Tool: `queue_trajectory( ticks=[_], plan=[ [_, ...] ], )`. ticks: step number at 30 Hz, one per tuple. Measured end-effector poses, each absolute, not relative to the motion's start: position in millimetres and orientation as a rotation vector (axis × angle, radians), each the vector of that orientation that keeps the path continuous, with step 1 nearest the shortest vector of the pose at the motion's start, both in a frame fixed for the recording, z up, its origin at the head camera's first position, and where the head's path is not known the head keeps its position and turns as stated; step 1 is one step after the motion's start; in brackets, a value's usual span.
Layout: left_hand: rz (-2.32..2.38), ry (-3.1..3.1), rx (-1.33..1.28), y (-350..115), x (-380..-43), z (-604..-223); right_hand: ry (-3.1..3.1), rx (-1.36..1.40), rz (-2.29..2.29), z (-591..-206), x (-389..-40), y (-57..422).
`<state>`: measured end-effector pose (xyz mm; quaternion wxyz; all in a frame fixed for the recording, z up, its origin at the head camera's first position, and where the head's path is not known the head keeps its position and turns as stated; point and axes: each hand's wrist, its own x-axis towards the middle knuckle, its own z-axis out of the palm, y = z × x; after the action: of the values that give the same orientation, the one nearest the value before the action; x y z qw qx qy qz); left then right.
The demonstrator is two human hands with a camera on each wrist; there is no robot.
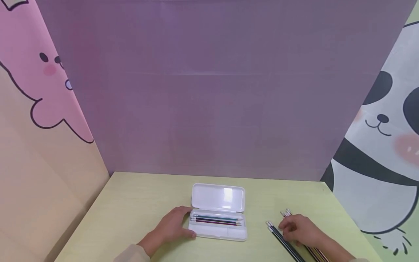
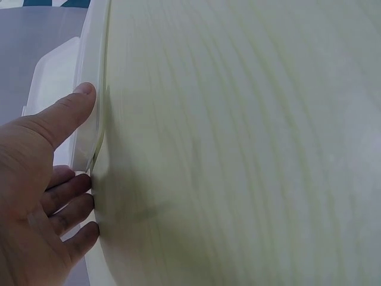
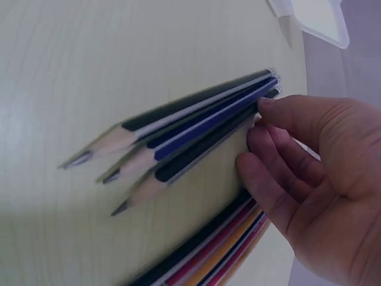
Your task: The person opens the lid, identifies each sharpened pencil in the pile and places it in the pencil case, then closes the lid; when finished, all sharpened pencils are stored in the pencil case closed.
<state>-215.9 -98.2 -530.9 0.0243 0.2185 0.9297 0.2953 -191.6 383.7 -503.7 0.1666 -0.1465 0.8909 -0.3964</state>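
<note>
A white pencil case [image 1: 217, 234] stands with its lid raised, several pencils [image 1: 217, 220] lying in its back compartment. My left hand [image 1: 173, 225] holds the case's left end, the thumb at the front corner and the fingers along the side. In the left wrist view, the thumb rests against the case's wall [image 2: 89, 131]. My right hand [image 1: 302, 231] is over the loose pencils at the right. Its thumb is at the blunt end of a dark pencil [image 3: 178, 161], beside a blue pencil [image 3: 190, 128] and another dark one [image 3: 172, 113]; whether it touches is hard to tell.
A second bunch of striped pencils [image 3: 220, 244] lies under and beside my right hand. The pale wooden table [image 1: 137, 196] meets a purple-grey panel [image 1: 209, 109] at the back. Side walls carry a pink cartoon figure [image 1: 29, 54] and a panda [image 1: 379, 145].
</note>
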Motion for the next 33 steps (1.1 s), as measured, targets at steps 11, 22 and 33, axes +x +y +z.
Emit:
queue_trajectory(
  ticks=[11,22,33],
  plan=[
    [0.901,2.876,0.654,-98,-218,-535,2.673,-0.307,-1.005,-504,-192,372],
    [0.905,2.877,0.659,-98,-216,-534,2.764,-0.372,-0.929,-498,-201,373],
    [0.900,2.883,0.667,-98,-219,-535,2.824,-0.538,-0.962,-467,-222,330]
  ],
)
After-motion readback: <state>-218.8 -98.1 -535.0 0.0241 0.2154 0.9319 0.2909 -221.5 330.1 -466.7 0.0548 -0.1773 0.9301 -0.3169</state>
